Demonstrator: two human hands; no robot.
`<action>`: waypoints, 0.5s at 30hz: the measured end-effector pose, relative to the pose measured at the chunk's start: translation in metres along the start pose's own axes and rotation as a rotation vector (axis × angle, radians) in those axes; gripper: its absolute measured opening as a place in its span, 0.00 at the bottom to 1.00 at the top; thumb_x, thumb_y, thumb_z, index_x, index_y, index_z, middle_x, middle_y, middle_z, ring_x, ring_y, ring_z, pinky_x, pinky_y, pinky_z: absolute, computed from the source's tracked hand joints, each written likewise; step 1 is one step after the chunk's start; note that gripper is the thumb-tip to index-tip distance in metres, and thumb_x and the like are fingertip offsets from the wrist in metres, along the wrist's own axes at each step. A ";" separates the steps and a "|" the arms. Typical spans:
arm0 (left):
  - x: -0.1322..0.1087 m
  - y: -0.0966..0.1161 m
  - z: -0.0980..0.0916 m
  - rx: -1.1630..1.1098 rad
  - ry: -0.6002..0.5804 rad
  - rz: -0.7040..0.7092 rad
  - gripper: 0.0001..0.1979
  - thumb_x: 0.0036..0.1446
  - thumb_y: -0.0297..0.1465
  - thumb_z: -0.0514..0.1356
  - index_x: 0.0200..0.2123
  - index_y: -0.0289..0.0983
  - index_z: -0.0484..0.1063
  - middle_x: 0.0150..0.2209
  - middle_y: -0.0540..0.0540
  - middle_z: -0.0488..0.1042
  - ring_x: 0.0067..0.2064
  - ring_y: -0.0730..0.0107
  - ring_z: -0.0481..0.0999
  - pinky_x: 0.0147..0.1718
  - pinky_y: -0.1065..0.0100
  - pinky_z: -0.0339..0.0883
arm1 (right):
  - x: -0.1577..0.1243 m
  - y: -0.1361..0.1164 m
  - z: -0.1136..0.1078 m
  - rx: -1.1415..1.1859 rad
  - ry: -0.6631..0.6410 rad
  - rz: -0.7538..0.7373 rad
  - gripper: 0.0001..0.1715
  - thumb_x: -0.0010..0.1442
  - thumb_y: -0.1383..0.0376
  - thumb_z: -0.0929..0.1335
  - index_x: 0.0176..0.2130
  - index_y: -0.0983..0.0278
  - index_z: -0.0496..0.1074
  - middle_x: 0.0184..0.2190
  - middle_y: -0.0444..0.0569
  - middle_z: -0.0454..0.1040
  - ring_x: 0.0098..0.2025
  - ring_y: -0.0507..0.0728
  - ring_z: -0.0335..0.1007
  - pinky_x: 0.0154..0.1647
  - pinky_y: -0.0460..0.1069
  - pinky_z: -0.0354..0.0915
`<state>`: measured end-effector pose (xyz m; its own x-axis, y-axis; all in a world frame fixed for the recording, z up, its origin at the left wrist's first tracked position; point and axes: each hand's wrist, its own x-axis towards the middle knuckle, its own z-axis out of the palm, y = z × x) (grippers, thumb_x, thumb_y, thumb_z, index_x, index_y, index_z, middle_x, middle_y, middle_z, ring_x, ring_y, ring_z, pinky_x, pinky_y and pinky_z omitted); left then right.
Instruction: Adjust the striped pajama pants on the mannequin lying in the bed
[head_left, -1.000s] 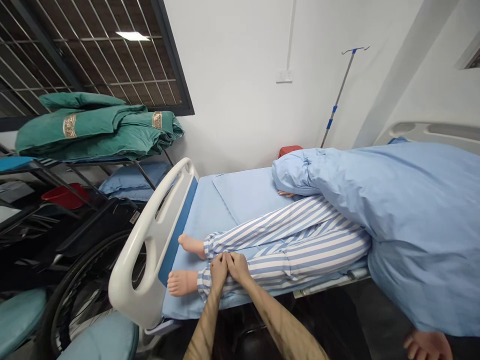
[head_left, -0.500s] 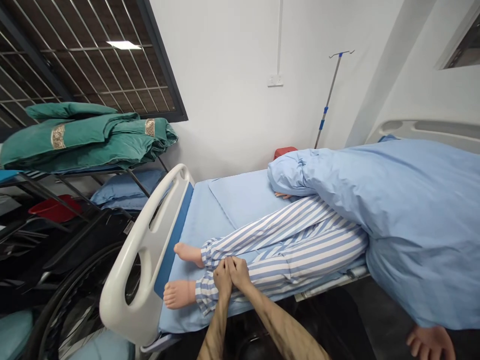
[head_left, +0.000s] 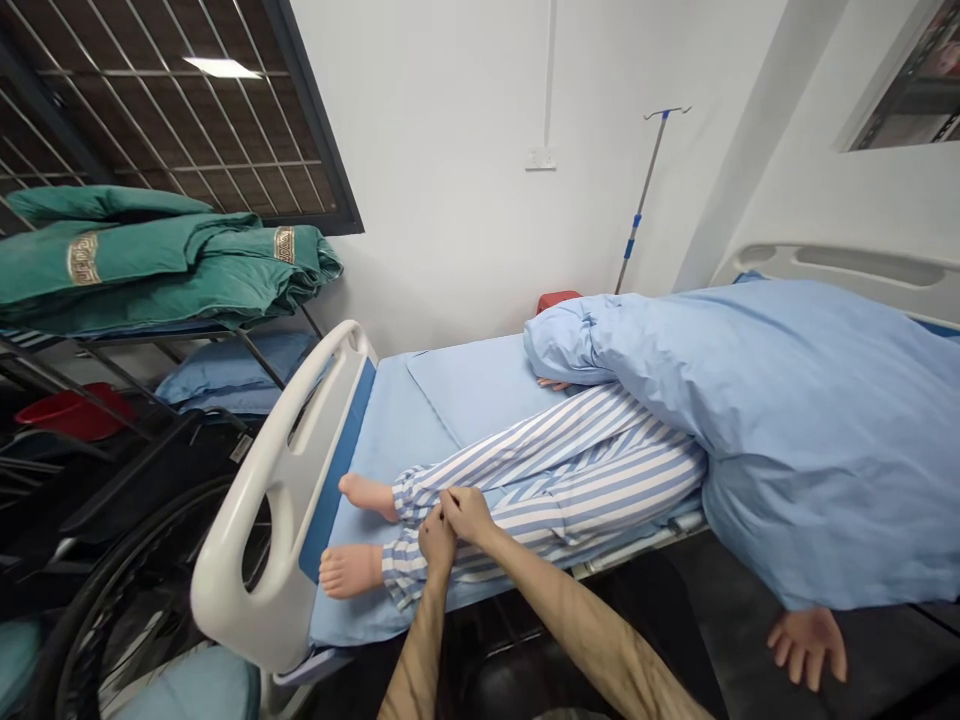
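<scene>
A figure that looks like a nursing manikin lies on the bed, in blue-and-white striped trousers [head_left: 600, 480]. Its bare near foot [head_left: 351, 571] and far foot [head_left: 369, 496] point toward the footboard. My left hand [head_left: 437, 538] is closed at the near lower leg, just above the ankle cuff. Beside and touching it, my right hand [head_left: 468, 515] is closed too, its fingers curled by the left hand's knuckles. Whatever lies inside my fingers is hidden. A light blue quilt [head_left: 810, 420] covers the upper body, and a manikin hand [head_left: 810, 645] hangs out below it.
The white footboard [head_left: 225, 570] rises at the left. Beyond it stand a wheelchair [head_left: 127, 600] and a rack with folded green bedding [head_left: 187, 265]. A red basin [head_left: 75, 410] sits lower down. An IV pole [head_left: 642, 200] stands by the wall.
My two fists sat side by side at nearly one height; now the right hand lies slightly higher than the left, its fingers turned toward it. The view has shifted a little.
</scene>
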<state>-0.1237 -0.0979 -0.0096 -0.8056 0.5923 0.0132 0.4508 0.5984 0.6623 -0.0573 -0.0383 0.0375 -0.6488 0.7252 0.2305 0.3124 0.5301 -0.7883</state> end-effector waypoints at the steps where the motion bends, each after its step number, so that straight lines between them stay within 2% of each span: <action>1: 0.000 0.000 0.001 -0.008 0.001 -0.008 0.13 0.60 0.28 0.50 0.27 0.36 0.71 0.30 0.43 0.76 0.30 0.70 0.67 0.29 0.70 0.48 | 0.001 -0.001 -0.004 0.004 0.010 -0.024 0.24 0.64 0.62 0.61 0.19 0.65 0.66 0.18 0.44 0.69 0.23 0.49 0.61 0.27 0.45 0.46; 4: 0.001 -0.001 0.003 -0.036 0.019 -0.003 0.14 0.60 0.30 0.50 0.24 0.36 0.69 0.27 0.44 0.75 0.28 0.71 0.65 0.28 0.70 0.47 | -0.003 0.007 -0.007 -0.018 0.005 -0.015 0.23 0.64 0.63 0.61 0.20 0.65 0.67 0.18 0.44 0.70 0.22 0.49 0.60 0.26 0.45 0.46; 9: 0.001 -0.001 0.005 -0.056 0.058 0.027 0.16 0.60 0.33 0.50 0.21 0.37 0.66 0.24 0.46 0.72 0.27 0.72 0.63 0.29 0.70 0.47 | -0.015 0.035 0.010 -0.129 -0.014 0.110 0.20 0.64 0.64 0.61 0.23 0.64 0.72 0.23 0.49 0.76 0.26 0.52 0.67 0.27 0.46 0.47; 15: 0.001 0.004 0.004 -0.134 0.022 0.032 0.16 0.56 0.36 0.51 0.19 0.37 0.65 0.21 0.48 0.69 0.26 0.73 0.61 0.28 0.71 0.49 | -0.014 0.039 0.012 -0.064 0.021 0.123 0.22 0.64 0.64 0.60 0.23 0.64 0.73 0.24 0.50 0.77 0.26 0.52 0.68 0.27 0.47 0.47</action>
<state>-0.1212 -0.0929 -0.0098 -0.8007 0.5969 0.0516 0.4223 0.5011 0.7554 -0.0443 -0.0328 -0.0035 -0.5882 0.7953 0.1467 0.4327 0.4627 -0.7737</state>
